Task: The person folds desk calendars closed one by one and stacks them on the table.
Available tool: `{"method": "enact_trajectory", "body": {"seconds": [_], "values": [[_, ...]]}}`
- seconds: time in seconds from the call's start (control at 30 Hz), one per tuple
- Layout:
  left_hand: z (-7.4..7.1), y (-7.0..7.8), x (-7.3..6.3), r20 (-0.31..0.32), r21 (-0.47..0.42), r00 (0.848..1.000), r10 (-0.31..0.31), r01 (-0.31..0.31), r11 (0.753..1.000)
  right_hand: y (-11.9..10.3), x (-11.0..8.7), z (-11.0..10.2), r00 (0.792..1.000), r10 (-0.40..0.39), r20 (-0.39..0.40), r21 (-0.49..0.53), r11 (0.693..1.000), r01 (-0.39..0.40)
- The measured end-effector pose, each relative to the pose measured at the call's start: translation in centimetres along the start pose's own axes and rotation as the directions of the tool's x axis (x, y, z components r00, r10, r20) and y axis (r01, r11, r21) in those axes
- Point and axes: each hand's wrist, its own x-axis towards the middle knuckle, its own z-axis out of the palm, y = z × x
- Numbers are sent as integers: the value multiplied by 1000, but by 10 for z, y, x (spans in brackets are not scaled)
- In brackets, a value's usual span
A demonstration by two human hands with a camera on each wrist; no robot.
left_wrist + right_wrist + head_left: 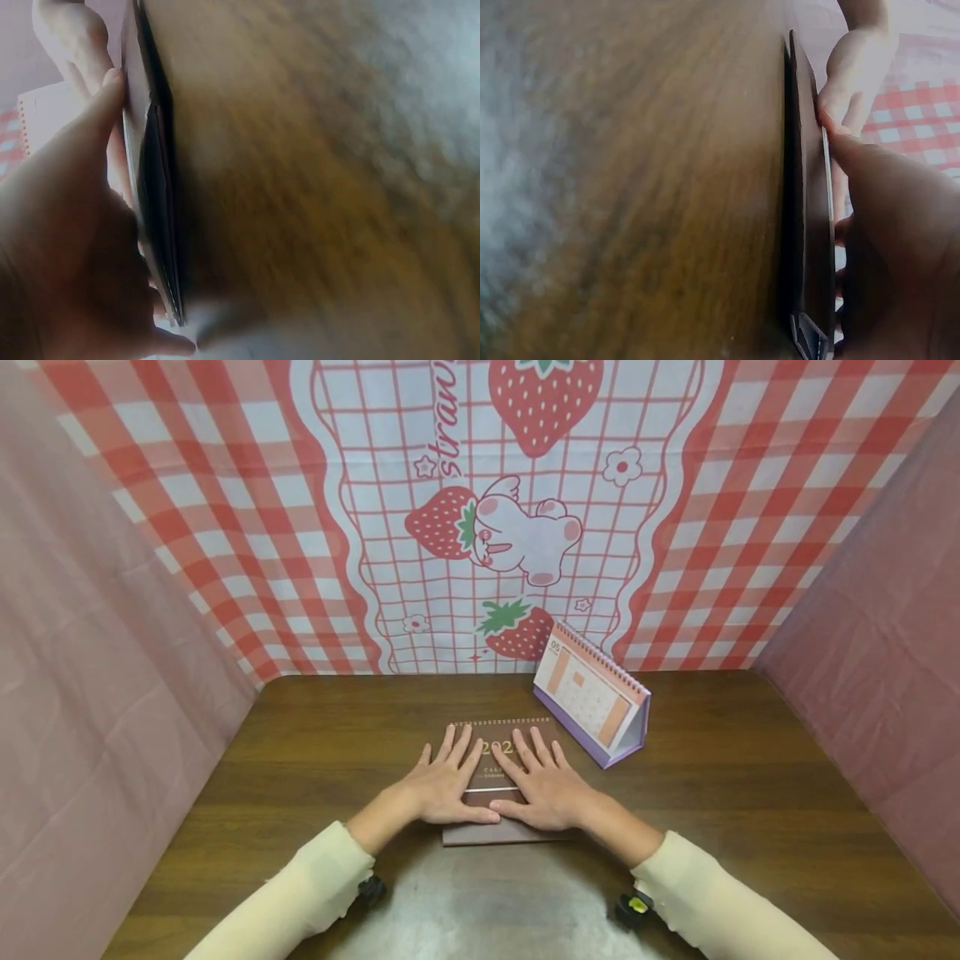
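A brown desk calendar with gold lettering and a spiral binding along its far edge lies folded flat on the table. My left hand rests on its left half, palm down, fingers straight and spread. On the right half my right hand lies the same way. The two thumbs meet near the calendar's lower middle. Both wrist views show the calendar edge-on, with a thin gap between its layers in the left wrist view. The hands cover much of the cover and part of the lettering.
A second desk calendar, white and orange with a purple stand, stands upright behind my right hand. Brown wooden tabletop surrounds them. A strawberry-print checkered cloth hangs at the back, with pink curtains at both sides.
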Motion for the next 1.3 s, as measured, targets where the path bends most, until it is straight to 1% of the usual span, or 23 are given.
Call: {"method": "enact_trajectory", "body": {"seconds": [0.07, 0.27, 0.37, 0.43, 0.57, 0.7, 0.83, 0.97, 1.1, 1.23, 1.3], "values": [[2, -1, 1, 11, 0, 1000, 1, -1, 1000, 3, 0, 5, 1000, -11, -11, -13, 1000, 11], [10, -7, 6, 29, 13, 1000, 3, -3, 1000, 4, 1, 9, 1000, 6, 16, -74, 997, -5], [13, -9, 10, 39, 38, 999, -17, 16, 999, 1, 2, 6, 999, 19, 45, -77, 997, -16], [14, -10, 12, 58, 44, 998, -35, 33, 998, 0, 3, 5, 997, 23, 67, -79, 997, -18], [13, -10, 14, 79, 47, 995, -62, 58, 997, 6, 7, 6, 992, 40, 120, -93, 995, -29], [12, -12, 12, 87, 61, 994, -72, 67, 996, 18, 8, 7, 984, 55, 171, -91, 995, -40], [12, -18, 8, 92, 55, 992, -85, 80, 995, 30, 4, 2, 975, 74, 209, -85, 995, -57], [10, -23, 3, 98, 35, 991, -91, 88, 996, 32, -5, -9, 968, 80, 238, -74, 995, -64], [12, -28, 1, 103, 31, 991, -87, 84, 996, 40, -10, -14, 960, 81, 268, -57, 996, -68], [14, -34, -1, 97, 24, 991, -88, 86, 996, 52, -8, -7, 958, 90, 272, -82, 994, -70], [14, -35, -3, 89, 14, 993, -84, 83, 996, 53, -6, -5, 959, 92, 268, -93, 993, -69]]}}
